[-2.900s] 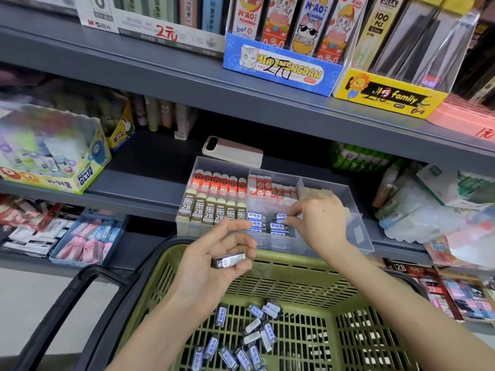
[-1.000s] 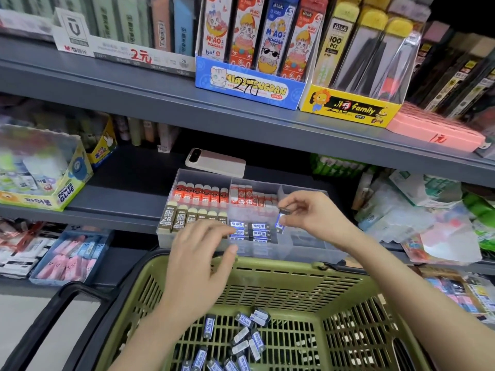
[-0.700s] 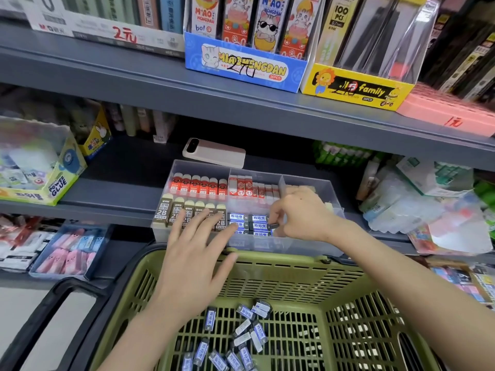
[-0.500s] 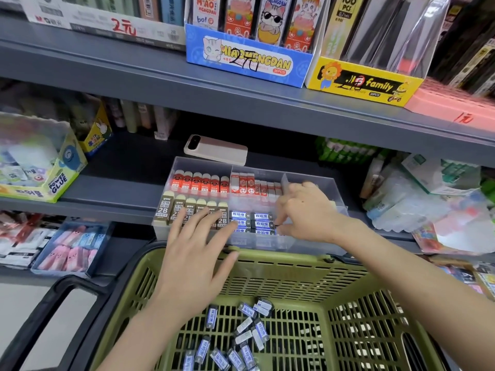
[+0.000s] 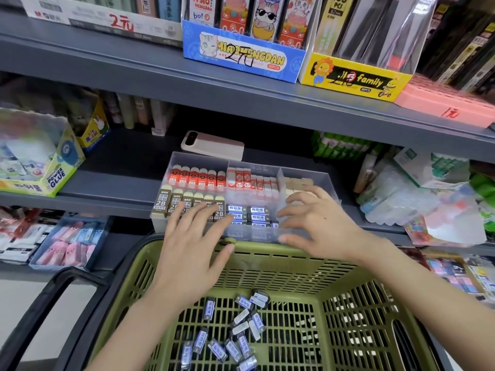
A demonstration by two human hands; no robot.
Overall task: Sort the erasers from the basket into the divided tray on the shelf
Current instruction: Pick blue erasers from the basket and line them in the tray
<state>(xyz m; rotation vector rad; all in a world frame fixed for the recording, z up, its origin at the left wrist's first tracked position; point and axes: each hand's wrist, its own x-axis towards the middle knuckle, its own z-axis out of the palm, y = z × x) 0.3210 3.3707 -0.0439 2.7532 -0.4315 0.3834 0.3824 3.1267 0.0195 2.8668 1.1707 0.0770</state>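
Both hands are hovering empty over the divided tray, which is sitting on the shelf at 12 o'clock from the green basket, so each carry is staying short. The left hand is lying flat, its fingers straight and spread over the 2B erasers at the tray's 7 o'clock corner, gripping nothing; it seems to be steadying that row. The right hand is hanging at 3 o'clock from the blue-sleeved erasers stacked in the front middle compartment. Its fingers are loosely bowed and apart, holding nothing that shows, with the thumb just beside the tray's front wall. Like is being kept with like: red-sleeved erasers are standing at the back, blue ones in front. Many loose erasers are lying scattered on the basket floor at 6 o'clock from the hands, so the sorting is looking far from finished.
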